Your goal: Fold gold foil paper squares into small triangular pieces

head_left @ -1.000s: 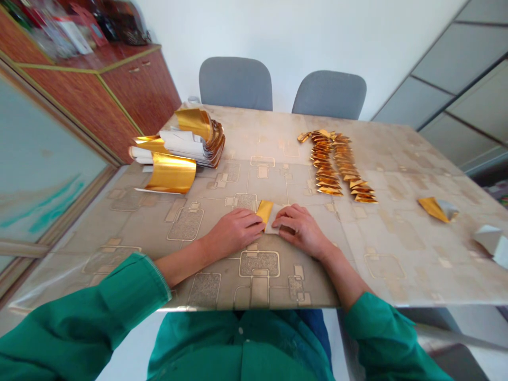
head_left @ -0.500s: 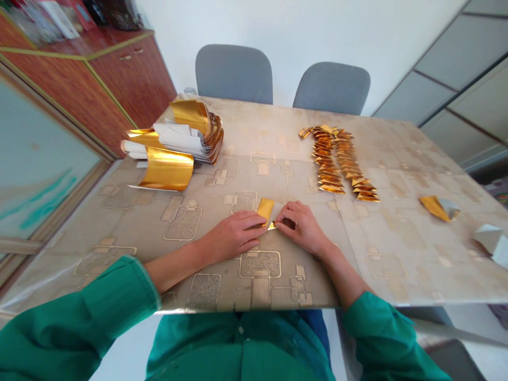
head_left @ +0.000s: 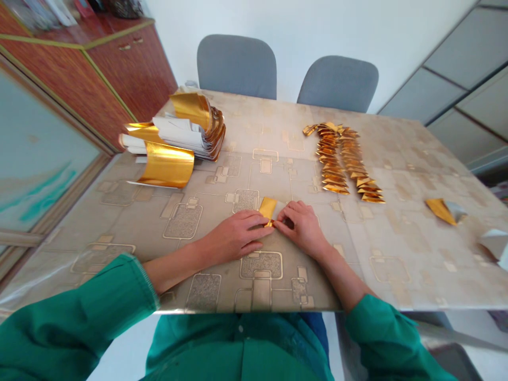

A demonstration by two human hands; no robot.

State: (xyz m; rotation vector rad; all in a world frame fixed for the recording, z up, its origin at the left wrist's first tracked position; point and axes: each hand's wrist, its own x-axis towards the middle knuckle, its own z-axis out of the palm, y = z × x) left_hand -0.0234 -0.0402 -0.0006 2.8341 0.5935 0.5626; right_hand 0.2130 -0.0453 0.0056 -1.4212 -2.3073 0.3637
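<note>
A small folded strip of gold foil paper (head_left: 268,206) lies on the table in front of me, its pale backing showing on the right. My left hand (head_left: 242,233) rests palm down beside it, fingers stretched out, with the fingertips pressing on the strip's near end. From the other side my right hand (head_left: 299,225) pinches the near right edge between thumb and bent fingers. A narrow gold fold shows between the two hands; the fingertips hide part of it.
At the back left stands a thick stack of gold foil sheets (head_left: 192,111), with one curled sheet (head_left: 169,164) before it. Two rows of folded gold pieces (head_left: 333,159) lie back right. A loose gold piece (head_left: 440,210) and a whitish paper (head_left: 494,244) lie far right. Two grey chairs (head_left: 237,66) stand behind.
My left fingertips have slid slightly right onto the near fold, and my right fingers press in close to them. Less of the gold fold shows now. The view has shifted slightly.
</note>
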